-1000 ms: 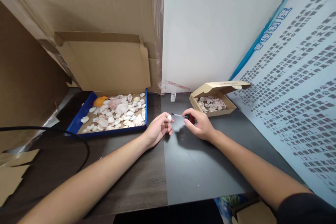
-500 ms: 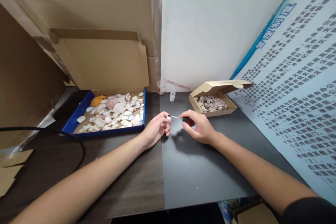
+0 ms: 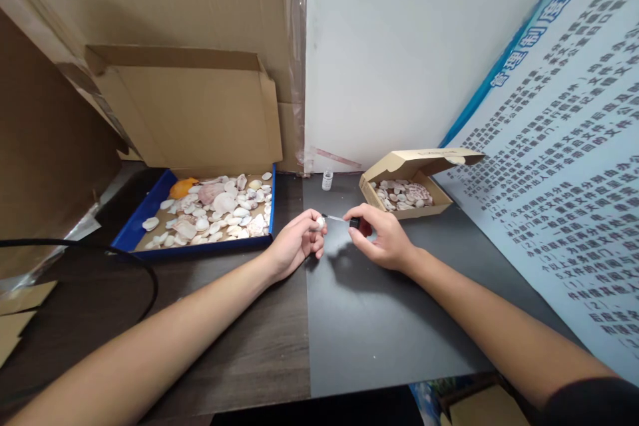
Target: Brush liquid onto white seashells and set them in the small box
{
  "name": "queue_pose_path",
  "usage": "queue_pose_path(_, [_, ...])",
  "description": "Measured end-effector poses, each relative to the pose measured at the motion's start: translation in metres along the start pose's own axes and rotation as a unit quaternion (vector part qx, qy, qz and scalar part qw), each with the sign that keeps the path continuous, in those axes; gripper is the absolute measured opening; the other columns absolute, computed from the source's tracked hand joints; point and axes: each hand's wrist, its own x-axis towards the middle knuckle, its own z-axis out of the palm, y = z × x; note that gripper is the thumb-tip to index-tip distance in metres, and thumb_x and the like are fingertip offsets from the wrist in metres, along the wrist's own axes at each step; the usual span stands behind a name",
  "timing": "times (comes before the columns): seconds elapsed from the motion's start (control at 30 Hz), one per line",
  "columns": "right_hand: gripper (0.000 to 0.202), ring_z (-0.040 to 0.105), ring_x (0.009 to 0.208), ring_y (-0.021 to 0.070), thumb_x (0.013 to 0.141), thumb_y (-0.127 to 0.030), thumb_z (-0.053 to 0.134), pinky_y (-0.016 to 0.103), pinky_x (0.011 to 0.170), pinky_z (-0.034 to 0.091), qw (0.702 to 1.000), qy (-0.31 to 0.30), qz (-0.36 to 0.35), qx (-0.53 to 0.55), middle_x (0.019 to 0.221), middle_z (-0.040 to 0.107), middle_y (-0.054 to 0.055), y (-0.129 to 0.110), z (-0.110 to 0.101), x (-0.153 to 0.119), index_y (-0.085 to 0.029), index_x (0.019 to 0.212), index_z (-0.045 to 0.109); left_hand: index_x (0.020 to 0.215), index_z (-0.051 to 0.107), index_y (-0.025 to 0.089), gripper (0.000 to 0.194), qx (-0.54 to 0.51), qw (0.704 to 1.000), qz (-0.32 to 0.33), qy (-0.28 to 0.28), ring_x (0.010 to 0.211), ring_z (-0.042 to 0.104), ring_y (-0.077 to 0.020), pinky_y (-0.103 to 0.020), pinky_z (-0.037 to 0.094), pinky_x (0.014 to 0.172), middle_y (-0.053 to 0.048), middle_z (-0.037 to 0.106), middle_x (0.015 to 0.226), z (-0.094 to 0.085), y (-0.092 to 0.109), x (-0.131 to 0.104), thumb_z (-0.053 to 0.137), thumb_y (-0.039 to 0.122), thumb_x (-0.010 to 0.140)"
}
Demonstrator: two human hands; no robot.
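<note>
Between its fingertips, my left hand [image 3: 298,244] pinches a small white shell [image 3: 320,221]. My right hand [image 3: 380,237] grips the black cap of a small brush [image 3: 354,222], whose thin clear stem points left and whose dark tip is at the shell. Behind the hands a small clear glass bottle [image 3: 327,180] stands upright without a cap. To the left lies a blue-edged box [image 3: 194,251] with many shells in it. A smaller cardboard box [image 3: 424,213] holding shells sits behind my right hand, its lid partly raised.
A black cable [image 3: 144,266] curves over the dark table at the left, near cardboard pieces [image 3: 24,298]. Cardboard and a white panel [image 3: 379,53] stand at the back. A printed poster [image 3: 564,166] slopes along the right side.
The view has shifted slightly. The brush's stem has drawn a little to the right, and its dark tip remains near the shell. Both hands keep their grips.
</note>
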Motion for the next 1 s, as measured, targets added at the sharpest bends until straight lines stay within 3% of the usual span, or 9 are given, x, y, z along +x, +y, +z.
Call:
queue_pose_path(0.17, [0.012, 0.054, 0.056, 0.0101, 0.087, -0.021, 0.056, 0.023, 0.057, 0.046, 0.999, -0.035, -0.003, 0.027, 0.083, 0.067, 0.002, -0.0001, 0.0010, -0.0007, -0.019, 0.099, 0.060, 0.079, 0.048, 0.018, 0.008, -0.001, 1.000, -0.005, -0.001, 0.047, 0.045, -0.0071, -0.023, 0.043, 0.048, 0.001, 0.054, 0.074, -0.0003, -0.0001, 0.0005, 0.054, 0.012, 0.077])
queue_pose_path(0.63, [0.011, 0.051, 0.056, 0.0106, 0.085, -0.020, 0.056, 0.025, 0.057, 0.044, 1.000, -0.007, -0.003, 0.003, 0.080, 0.064, 0.001, -0.0046, 0.0039, -0.0020, -0.020, 0.096, 0.060, 0.079, 0.047, 0.019, 0.011, -0.006, 1.000, 0.016, 0.024, 0.047, 0.043, -0.0069, -0.022, 0.040, 0.047, 0.002, 0.051, 0.073, -0.0011, -0.0023, 0.0007, 0.056, 0.012, 0.076])
queue_pose_path(1.0, [0.012, 0.051, 0.056, 0.0105, 0.086, -0.020, 0.056, 0.025, 0.057, 0.044, 1.000, -0.002, -0.007, 0.002, 0.079, 0.062, 0.001, -0.0056, 0.0051, -0.0015, -0.020, 0.097, 0.060, 0.079, 0.046, 0.019, 0.011, 0.001, 1.000, 0.001, 0.004, 0.047, 0.044, -0.0070, -0.022, 0.039, 0.047, 0.002, 0.052, 0.073, -0.0020, -0.0004, 0.0006, 0.055, 0.012, 0.077])
